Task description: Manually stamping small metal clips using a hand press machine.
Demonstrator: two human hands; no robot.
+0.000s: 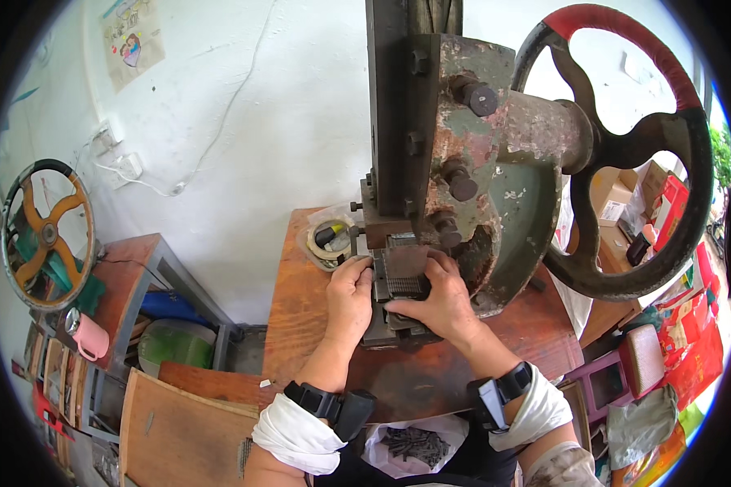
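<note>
Apparently aligning a dark ribbed metal stack point(406, 286) at the chipped green iron press point(456, 118), the right hand point(442, 299) pinches it; the left hand point(350, 299)'s grip is unclear. Next likely needs steadiness.

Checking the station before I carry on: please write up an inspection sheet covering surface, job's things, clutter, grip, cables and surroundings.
Surface: wooden table, reddish-brown, stained.
Job's things: dark ridged metal piece at the foot of the press; large handwheel on its right.
Clutter: clear tub beside the press, holding a yellow-and-black item; white bag of small dark pieces below the near table edge.
Grip: left grip at the metal piece's left side, right grip at its right; firmness unclear.
Cables: white cable along the wall.
Surroundings: orange-spoked handwheel and pink mug at left; red bags at right.
</note>
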